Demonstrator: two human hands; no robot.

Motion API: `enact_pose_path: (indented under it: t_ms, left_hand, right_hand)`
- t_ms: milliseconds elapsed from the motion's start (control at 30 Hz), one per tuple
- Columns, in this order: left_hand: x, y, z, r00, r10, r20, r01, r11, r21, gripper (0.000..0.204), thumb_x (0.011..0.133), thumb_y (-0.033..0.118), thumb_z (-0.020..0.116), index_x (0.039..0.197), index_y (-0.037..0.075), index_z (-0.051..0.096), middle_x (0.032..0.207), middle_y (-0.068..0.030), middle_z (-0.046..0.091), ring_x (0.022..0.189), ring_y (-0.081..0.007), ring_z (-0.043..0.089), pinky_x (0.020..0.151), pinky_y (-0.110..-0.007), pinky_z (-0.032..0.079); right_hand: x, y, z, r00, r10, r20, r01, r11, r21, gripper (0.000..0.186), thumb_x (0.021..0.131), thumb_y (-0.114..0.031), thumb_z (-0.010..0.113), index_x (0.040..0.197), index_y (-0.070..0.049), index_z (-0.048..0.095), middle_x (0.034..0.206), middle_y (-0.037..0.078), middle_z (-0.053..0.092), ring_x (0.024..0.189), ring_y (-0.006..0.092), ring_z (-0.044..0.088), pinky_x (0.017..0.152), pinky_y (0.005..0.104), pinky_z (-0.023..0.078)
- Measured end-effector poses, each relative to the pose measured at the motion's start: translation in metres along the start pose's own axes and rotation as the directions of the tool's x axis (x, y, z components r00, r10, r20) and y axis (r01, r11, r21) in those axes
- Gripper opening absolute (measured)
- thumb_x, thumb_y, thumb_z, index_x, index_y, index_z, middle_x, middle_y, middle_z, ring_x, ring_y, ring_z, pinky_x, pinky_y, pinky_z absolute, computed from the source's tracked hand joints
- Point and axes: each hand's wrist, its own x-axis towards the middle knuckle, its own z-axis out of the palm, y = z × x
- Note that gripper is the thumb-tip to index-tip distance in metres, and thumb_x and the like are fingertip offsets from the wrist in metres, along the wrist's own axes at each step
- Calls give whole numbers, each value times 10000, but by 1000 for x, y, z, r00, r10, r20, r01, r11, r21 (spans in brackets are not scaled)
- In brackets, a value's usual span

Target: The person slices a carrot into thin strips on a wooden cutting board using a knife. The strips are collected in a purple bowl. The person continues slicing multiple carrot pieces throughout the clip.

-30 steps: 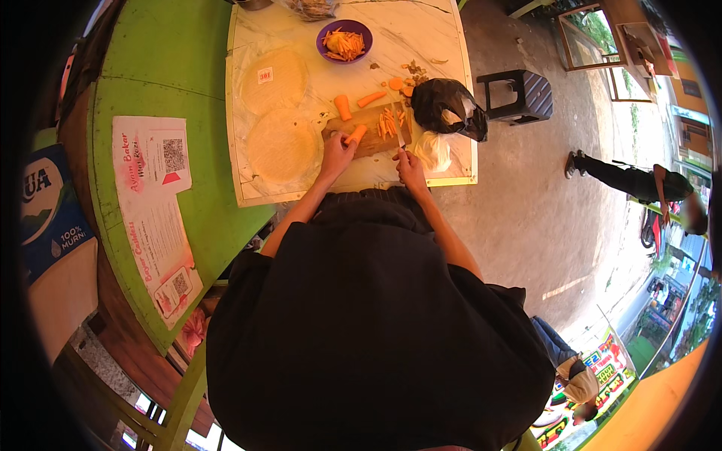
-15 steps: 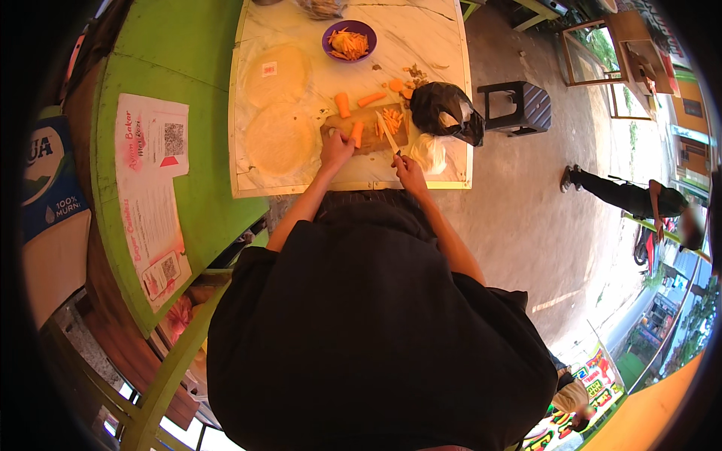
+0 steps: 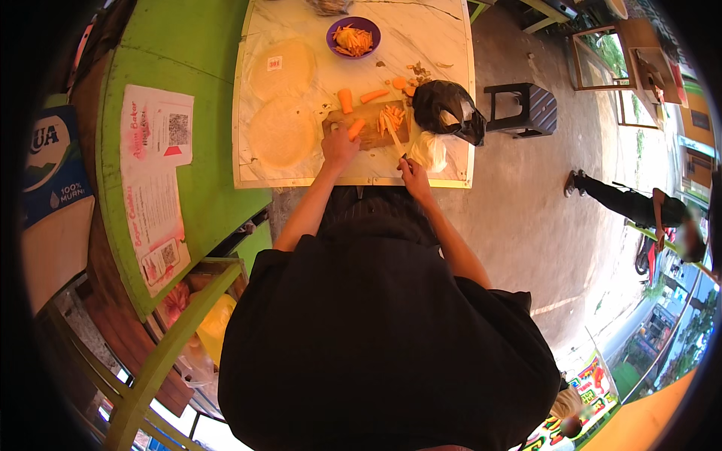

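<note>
On the wooden cutting board my left hand has its fingers closed around a peeled carrot piece. My right hand grips a knife by its dark handle. The blade points away from me over the board, its tip beside a small heap of carrot sticks. Two more carrot pieces lie past the board's far edge: a thick upright-lying one and a slimmer one. Farther off stands a purple bowl holding cut carrot sticks.
Right of the board sit a black plastic bag and a pale plastic bag. Carrot ends and peelings lie behind them. Two round, pale, flat packs occupy the table's left side. A dark plastic stool stands beyond the right edge.
The view has shifted slightly. The carrot piece in my left hand is tilted more to the right. My right hand and the knife have moved a little to the right and toward me.
</note>
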Motion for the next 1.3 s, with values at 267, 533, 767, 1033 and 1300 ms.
enact_pose_path:
  t_ms: [267,533,767,1033,1300]
  left_hand:
    - [6,-17,-35,989,28,147,-35,998,50,418,877,353,695,1024,-30,618,834,-176,706,776,-344,710,661,-456,540]
    - [49,-36,-35,886,449,-116,-416,879,233,425,894,272,693,1214,1,628,1064,-184,678,996,-336,667,793,-468,519]
    - [88,-29,-31,935,228,-273,-249,968,-44,547,903,213,717,1370,16,512,1095,-182,618,1010,-358,623,853,-484,508]
    - [5,-43,-8,972,132,-193,-121,990,65,578,902,121,675,1428,-20,482,1257,-215,504,1190,-381,518,919,-476,506]
    - [-8,-30,-13,965,-133,-227,75,966,-248,634,826,20,706,1420,-43,494,1230,-220,515,1165,-394,555,972,-448,502]
  right_hand:
    - [-1,5,14,979,152,-139,-143,987,69,471,1063,-422,548,917,8,675,609,-5,470,526,83,434,507,284,358]
    - [-12,-9,34,960,240,-145,-205,954,220,446,1076,-417,525,951,-10,658,611,-29,461,486,65,422,458,250,337]
    - [-12,-8,20,969,212,-128,-183,961,207,449,1073,-401,535,933,6,662,622,-3,484,521,85,443,496,277,360]
    - [15,23,6,982,103,-160,-97,994,50,419,1063,-372,567,1059,38,657,684,36,566,591,121,526,567,296,425]
    - [49,7,16,960,-110,-257,50,972,-229,572,1017,-376,638,1355,67,511,1256,323,624,1134,460,632,962,492,510]
